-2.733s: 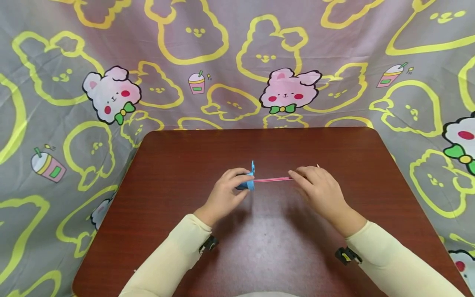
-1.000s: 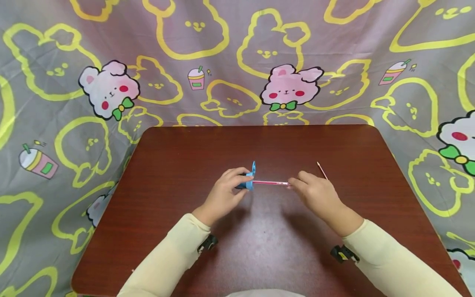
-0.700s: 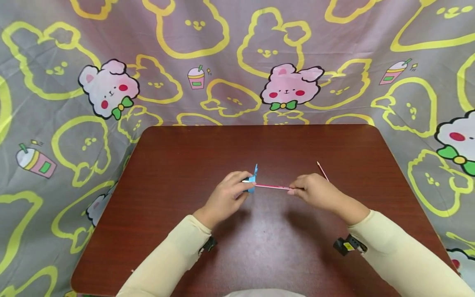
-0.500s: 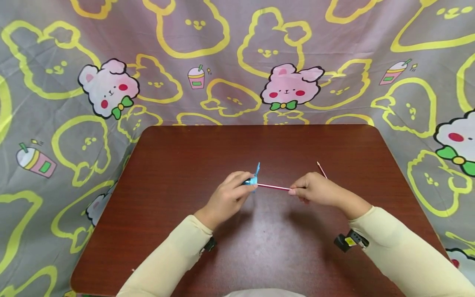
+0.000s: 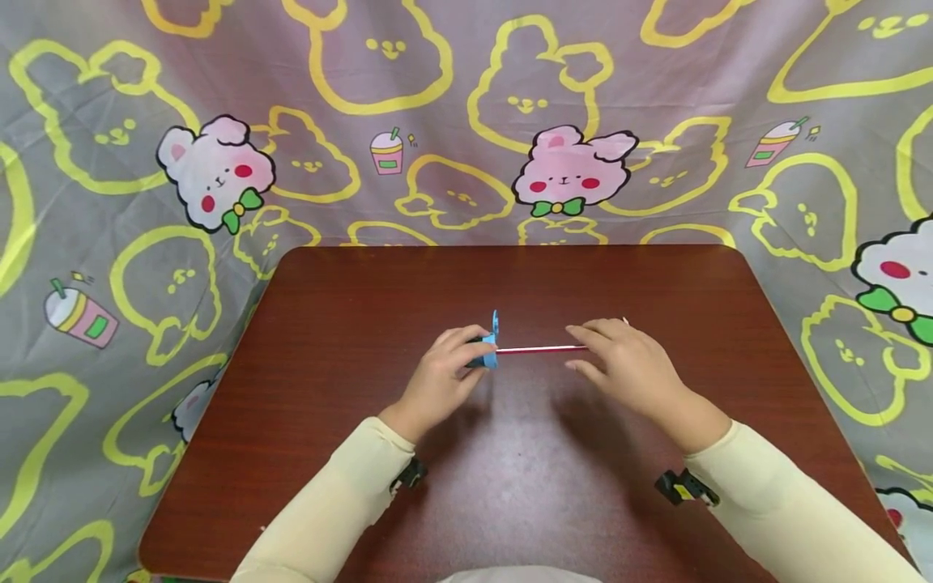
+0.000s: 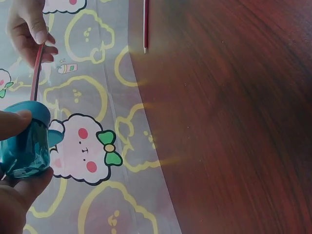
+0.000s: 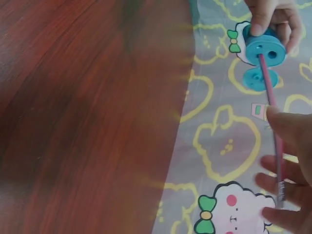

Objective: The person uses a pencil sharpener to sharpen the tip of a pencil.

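Note:
My left hand [image 5: 445, 368] grips a blue canister pencil sharpener [image 5: 490, 353], fingers and thumb round its see-through body. Its round lid [image 7: 261, 79] hangs open on the hinge. A red-and-white striped pencil [image 5: 539, 350] sticks out of one of the sharpener's two holes, pointing toward my right hand [image 5: 630, 364]. There the thumb and fingers are spread on either side of the pencil, fingertips apart; whether any touches it is hard to tell. The pencil's far end is hidden behind the fingers in the head view.
A second red pencil [image 6: 146, 27] lies on the brown wooden table [image 5: 379, 300], mostly covered by my right hand in the head view. A grey patterned cloth [image 5: 437, 73] hangs round the table's back and sides.
My right hand has gone from pinching the pencil's end to spread fingers, moving slightly farther from me. The sharpener has shifted a little left, and the pencil lies more level across the view.

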`<state>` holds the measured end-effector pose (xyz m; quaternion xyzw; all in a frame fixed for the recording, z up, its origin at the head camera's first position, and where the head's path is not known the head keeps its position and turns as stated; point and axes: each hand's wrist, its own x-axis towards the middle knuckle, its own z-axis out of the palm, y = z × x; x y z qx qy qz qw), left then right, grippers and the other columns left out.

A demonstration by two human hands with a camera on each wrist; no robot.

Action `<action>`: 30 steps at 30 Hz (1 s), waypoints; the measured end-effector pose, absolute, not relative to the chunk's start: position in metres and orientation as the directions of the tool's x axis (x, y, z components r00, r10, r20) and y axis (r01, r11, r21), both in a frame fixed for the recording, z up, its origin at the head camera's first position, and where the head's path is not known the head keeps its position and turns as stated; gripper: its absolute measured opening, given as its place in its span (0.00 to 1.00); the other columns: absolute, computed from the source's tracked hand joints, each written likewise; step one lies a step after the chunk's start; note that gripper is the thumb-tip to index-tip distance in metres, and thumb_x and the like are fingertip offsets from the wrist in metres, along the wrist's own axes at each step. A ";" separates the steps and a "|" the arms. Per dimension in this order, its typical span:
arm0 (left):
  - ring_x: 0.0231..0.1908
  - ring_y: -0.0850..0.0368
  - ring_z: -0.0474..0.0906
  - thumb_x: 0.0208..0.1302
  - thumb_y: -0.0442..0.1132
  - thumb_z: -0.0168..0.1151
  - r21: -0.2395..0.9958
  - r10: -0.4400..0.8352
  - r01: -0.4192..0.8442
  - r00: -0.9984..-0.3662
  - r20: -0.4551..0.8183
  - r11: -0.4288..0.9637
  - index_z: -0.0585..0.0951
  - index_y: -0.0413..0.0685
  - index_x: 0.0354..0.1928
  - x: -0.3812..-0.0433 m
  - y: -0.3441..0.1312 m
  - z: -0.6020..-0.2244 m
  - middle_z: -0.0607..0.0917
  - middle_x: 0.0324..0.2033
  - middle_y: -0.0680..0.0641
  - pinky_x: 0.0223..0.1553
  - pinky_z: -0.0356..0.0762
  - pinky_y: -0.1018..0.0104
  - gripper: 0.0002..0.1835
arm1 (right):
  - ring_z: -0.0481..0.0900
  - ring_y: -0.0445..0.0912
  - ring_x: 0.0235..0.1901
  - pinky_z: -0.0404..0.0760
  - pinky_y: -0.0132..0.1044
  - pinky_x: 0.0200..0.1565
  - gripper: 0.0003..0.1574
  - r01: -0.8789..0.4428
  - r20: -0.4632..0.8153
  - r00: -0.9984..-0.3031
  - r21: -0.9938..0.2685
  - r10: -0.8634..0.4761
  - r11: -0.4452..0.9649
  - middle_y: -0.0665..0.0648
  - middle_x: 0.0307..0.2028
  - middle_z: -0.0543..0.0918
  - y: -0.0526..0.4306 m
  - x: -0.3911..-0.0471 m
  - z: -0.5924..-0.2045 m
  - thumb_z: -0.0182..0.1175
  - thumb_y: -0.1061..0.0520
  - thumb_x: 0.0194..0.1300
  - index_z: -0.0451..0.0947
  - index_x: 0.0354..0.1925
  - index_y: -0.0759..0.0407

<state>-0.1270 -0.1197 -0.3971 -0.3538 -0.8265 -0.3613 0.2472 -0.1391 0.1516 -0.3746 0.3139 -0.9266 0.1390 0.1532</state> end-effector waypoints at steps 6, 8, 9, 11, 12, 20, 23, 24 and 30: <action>0.43 0.54 0.72 0.47 0.29 0.67 0.442 0.393 0.754 -0.641 0.660 0.486 0.81 0.44 0.39 -0.128 -0.121 -0.397 0.79 0.42 0.47 0.47 0.71 0.69 0.14 | 0.77 0.52 0.36 0.77 0.47 0.39 0.19 -0.758 0.665 -0.494 -0.015 -0.560 0.652 0.58 0.36 0.79 0.152 -0.141 -0.387 0.58 0.51 0.57 0.79 0.44 0.61; 0.44 0.54 0.72 0.47 0.29 0.67 0.448 0.394 0.754 -0.642 0.658 0.480 0.81 0.45 0.40 -0.128 -0.120 -0.396 0.78 0.42 0.47 0.48 0.71 0.69 0.15 | 0.77 0.52 0.33 0.78 0.44 0.33 0.16 -0.771 0.729 -0.413 0.039 -0.546 0.636 0.58 0.33 0.79 0.151 -0.141 -0.390 0.53 0.53 0.62 0.80 0.41 0.62; 0.44 0.54 0.72 0.47 0.28 0.67 0.450 0.397 0.755 -0.641 0.657 0.476 0.81 0.45 0.40 -0.128 -0.120 -0.396 0.78 0.43 0.47 0.48 0.71 0.69 0.15 | 0.77 0.52 0.31 0.77 0.43 0.30 0.15 -0.768 0.750 -0.385 0.062 -0.537 0.637 0.57 0.32 0.79 0.150 -0.141 -0.391 0.52 0.54 0.63 0.80 0.40 0.62; 0.44 0.54 0.72 0.47 0.28 0.66 0.452 0.403 0.756 -0.642 0.652 0.474 0.81 0.46 0.40 -0.128 -0.119 -0.396 0.78 0.43 0.48 0.48 0.71 0.70 0.15 | 0.77 0.51 0.28 0.77 0.41 0.26 0.14 -0.759 0.776 -0.350 0.095 -0.525 0.645 0.57 0.29 0.79 0.149 -0.140 -0.392 0.52 0.56 0.62 0.81 0.37 0.62; 0.44 0.55 0.72 0.47 0.29 0.66 0.451 0.407 0.755 -0.643 0.648 0.476 0.81 0.46 0.41 -0.127 -0.119 -0.396 0.78 0.43 0.48 0.48 0.71 0.70 0.15 | 0.77 0.51 0.27 0.76 0.41 0.24 0.13 -0.756 0.783 -0.337 0.105 -0.522 0.646 0.56 0.29 0.79 0.149 -0.140 -0.393 0.53 0.56 0.61 0.81 0.36 0.62; 0.44 0.55 0.72 0.47 0.28 0.66 0.442 0.424 0.751 -0.648 0.632 0.490 0.81 0.45 0.40 -0.125 -0.117 -0.396 0.78 0.43 0.47 0.47 0.71 0.70 0.15 | 0.75 0.47 0.25 0.74 0.39 0.18 0.20 -0.787 0.755 -0.355 0.077 -0.551 0.612 0.53 0.26 0.79 0.151 -0.141 -0.396 0.47 0.51 0.67 0.80 0.31 0.61; 0.45 0.55 0.72 0.47 0.27 0.66 0.423 0.439 0.759 -0.639 0.632 0.495 0.82 0.45 0.40 -0.124 -0.116 -0.398 0.79 0.42 0.48 0.48 0.71 0.70 0.15 | 0.76 0.46 0.26 0.76 0.40 0.19 0.16 -0.791 0.698 -0.428 0.018 -0.574 0.612 0.51 0.26 0.80 0.153 -0.140 -0.396 0.51 0.52 0.64 0.80 0.30 0.60; 0.45 0.54 0.72 0.47 0.27 0.65 0.410 0.445 0.766 -0.629 0.637 0.496 0.83 0.45 0.40 -0.124 -0.116 -0.398 0.79 0.42 0.48 0.48 0.71 0.70 0.15 | 0.77 0.45 0.26 0.77 0.40 0.20 0.13 -0.791 0.670 -0.458 -0.006 -0.584 0.612 0.51 0.25 0.80 0.154 -0.140 -0.396 0.54 0.53 0.62 0.80 0.30 0.59; 0.46 0.50 0.73 0.48 0.25 0.63 0.285 0.512 0.841 -0.513 0.689 0.459 0.83 0.44 0.38 -0.123 -0.115 -0.398 0.79 0.42 0.44 0.51 0.71 0.68 0.13 | 0.74 0.39 0.20 0.74 0.33 0.21 0.02 -0.703 0.272 -0.705 -0.387 -0.655 0.597 0.46 0.20 0.78 0.159 -0.140 -0.384 0.63 0.59 0.53 0.81 0.27 0.57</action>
